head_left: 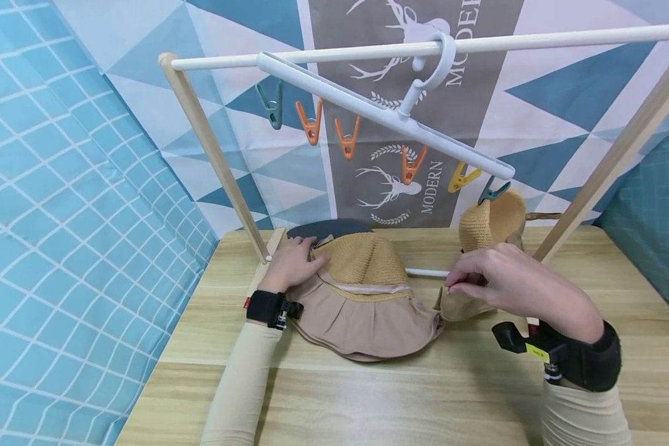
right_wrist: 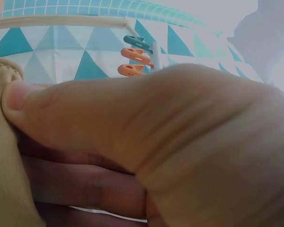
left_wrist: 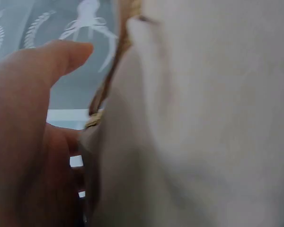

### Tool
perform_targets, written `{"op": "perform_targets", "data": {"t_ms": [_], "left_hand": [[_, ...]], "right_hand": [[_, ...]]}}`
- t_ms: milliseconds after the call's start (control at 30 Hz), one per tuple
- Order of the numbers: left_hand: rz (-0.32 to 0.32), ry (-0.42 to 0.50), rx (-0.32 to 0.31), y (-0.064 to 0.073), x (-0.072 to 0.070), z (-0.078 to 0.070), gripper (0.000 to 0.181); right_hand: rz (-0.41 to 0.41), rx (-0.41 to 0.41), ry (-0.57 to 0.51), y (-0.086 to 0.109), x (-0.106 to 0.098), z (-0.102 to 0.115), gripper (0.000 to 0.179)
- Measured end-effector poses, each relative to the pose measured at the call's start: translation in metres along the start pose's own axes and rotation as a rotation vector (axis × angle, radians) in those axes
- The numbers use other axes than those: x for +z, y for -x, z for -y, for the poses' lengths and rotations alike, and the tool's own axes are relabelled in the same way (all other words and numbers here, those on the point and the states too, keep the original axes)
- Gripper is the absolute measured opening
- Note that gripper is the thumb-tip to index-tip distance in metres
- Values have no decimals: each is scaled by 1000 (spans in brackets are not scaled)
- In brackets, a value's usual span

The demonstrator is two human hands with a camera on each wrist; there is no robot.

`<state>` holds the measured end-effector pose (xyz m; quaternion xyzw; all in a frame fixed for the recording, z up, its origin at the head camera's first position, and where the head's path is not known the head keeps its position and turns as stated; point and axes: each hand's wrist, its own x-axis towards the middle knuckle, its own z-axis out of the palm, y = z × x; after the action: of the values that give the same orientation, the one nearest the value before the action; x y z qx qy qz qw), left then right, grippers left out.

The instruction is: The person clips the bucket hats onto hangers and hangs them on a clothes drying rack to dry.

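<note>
A sun hat (head_left: 359, 260) with a woven straw crown and a pleated beige cloth brim lies on the table in the head view. My left hand (head_left: 290, 266) rests at its left edge, thumb stretched out, some fingertips hidden. The left wrist view shows that thumb apart from the cloth. To the right, a straw and tan cloth piece (head_left: 476, 226) hangs from a teal clip (head_left: 493, 191); whether it joins the hat is unclear. My right hand (head_left: 507, 279) pinches the edge of the tan cloth (right_wrist: 7, 142) between thumb and fingers.
A white hanger (head_left: 387, 114) hangs slantwise from a rack's white bar (head_left: 334, 54). Several orange clips (head_left: 310, 124), a yellow clip (head_left: 463, 178) and another teal clip (head_left: 273, 106) hang along it. Wooden rack posts (head_left: 212, 148) stand at both sides. A dark round item (head_left: 334, 228) lies behind the hat.
</note>
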<state>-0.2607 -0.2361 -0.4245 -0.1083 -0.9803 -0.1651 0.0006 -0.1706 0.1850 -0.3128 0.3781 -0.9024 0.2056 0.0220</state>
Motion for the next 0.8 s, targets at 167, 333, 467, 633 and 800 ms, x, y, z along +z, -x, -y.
{"op": "perform_targets", "data": {"t_ms": [167,333,467,633,800], "left_hand": [[-24,-18,-22,-3,8,1,70],[-28,-14,-38,-4,11,1,62],[-11,-23,-46,-4,11,1,51],[8,-48,-38,-5,10,1,41],[7,-26,18,-12,17,15,46]], "right_hand": [[2,4,-5,0,0,0,17],[0,-2,0,0,0,0,18],[2,-4,1,0,0,1,19],[6,-4,2,0,0,0,18],[11,2,3,0,0,0,18]]}}
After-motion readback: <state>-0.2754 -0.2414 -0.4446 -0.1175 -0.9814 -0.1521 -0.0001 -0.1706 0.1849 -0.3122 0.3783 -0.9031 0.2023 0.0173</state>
